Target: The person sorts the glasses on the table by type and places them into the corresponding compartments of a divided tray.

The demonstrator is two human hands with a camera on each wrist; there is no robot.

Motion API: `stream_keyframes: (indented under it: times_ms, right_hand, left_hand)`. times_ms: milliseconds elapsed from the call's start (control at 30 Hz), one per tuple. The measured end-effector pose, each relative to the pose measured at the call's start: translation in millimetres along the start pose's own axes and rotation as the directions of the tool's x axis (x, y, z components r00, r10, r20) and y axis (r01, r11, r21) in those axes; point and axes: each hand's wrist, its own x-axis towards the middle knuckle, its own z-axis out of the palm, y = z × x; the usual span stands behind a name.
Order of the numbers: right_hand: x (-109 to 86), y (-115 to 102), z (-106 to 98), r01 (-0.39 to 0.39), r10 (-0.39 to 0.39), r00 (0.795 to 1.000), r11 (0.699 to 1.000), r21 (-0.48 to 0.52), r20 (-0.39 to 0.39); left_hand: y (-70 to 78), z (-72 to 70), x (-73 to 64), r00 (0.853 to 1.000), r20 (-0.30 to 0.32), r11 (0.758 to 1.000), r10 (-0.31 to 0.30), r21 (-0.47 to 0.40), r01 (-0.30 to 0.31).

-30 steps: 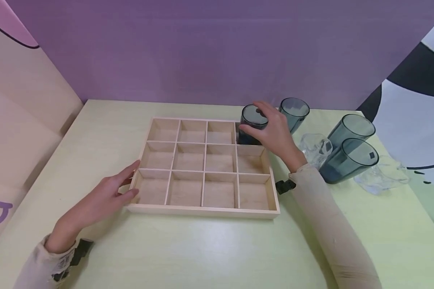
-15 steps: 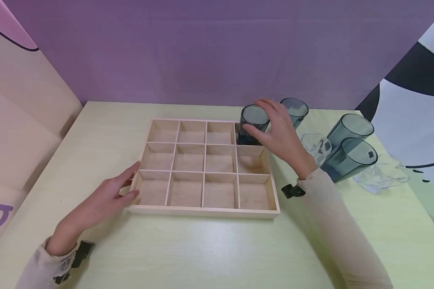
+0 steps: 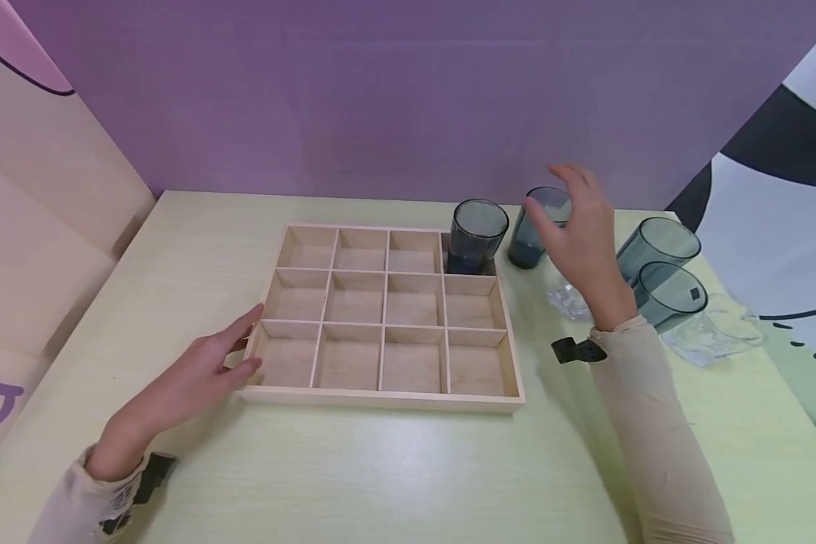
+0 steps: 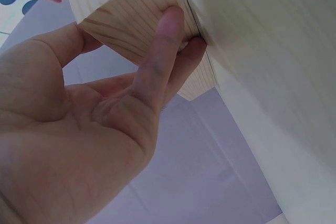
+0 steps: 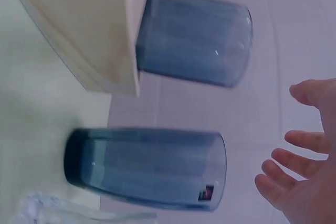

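Observation:
A light wooden divided box (image 3: 384, 401) lies on the table. My left hand (image 3: 193, 374) holds its left wall, fingers (image 4: 170, 30) against the outside and thumb over the rim. A tinted blue-grey glass (image 3: 477, 230) stands upright in the box's back right compartment. My right hand (image 3: 581, 242), empty with fingers spread and bent, hovers beside a second blue-grey glass (image 3: 527, 245) on the table right of the box. In the right wrist view this second glass (image 5: 152, 169) shows a small dark label, and the hand (image 5: 310, 156) is apart from its rim.
Two more tinted glasses (image 3: 659, 240) (image 3: 672, 296) stand close together at the right. Crumpled-looking clear glass pieces (image 3: 567, 301) (image 3: 710, 332) sit near them. A purple panel (image 3: 408, 98) rises behind the table (image 3: 381, 476).
My right hand has let go of the glass in the back right compartment and moved right to the second glass. My left hand and the box have stayed in place.

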Motion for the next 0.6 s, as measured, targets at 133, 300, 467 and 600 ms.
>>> stream_keyframes:
  times_ms: [133,300,467,600]
  right_hand:
    - [5.8,10.9,-10.4,-0.038,0.037,0.997,0.999,-0.01,-0.062]
    - [4.8,22.9,-10.5,-0.111,0.111,0.992,0.994,-0.007,-0.052]
    - [1.7,31.1,-0.9,-0.12,0.12,0.993,0.993,-0.006,-0.005]
    - [1.5,35.8,2.1,-0.117,0.118,0.993,0.993,-0.017,0.028]
  left_hand:
    - [0.9,0.3,0.1,1.0,-0.001,1.0,0.005,-0.007,-0.005]
    - [0.9,0.4,-2.7,1.0,-0.002,1.0,-0.007,-0.001,0.007]
    - [0.0,-0.7,-4.7,1.0,-0.008,1.0,-0.005,0.008,0.005]
    - [-1.6,1.1,-3.0,1.0,-0.006,1.0,-0.003,0.003,0.003]
